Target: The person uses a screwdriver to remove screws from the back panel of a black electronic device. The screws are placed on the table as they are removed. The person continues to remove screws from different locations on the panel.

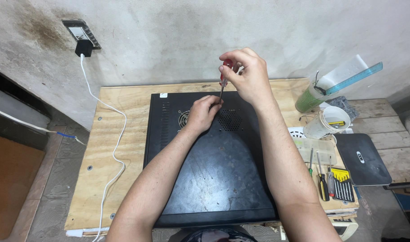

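Here, in the head view, your right hand (247, 76) grips the red handle of one screwdriver (223, 83), held upright, while your left hand (204, 112) closes its fingers around the shaft low down, steadying the tip on the black computer case (214, 179). The one case lies flat on the plywood table (119, 134), its panel still on. At the right lie two loose screwdrivers (322, 181), one bit set (344, 184) and two cups (328, 122).

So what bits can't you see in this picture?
Head view:
- Screwdriver tip: hidden behind the left hand.
- Any screw under it: covered by that hand.
- Black case near edge: cut off by the arms.
- Small screwdriver set: tips too small to tell.
- Right hand hides most of the handle.
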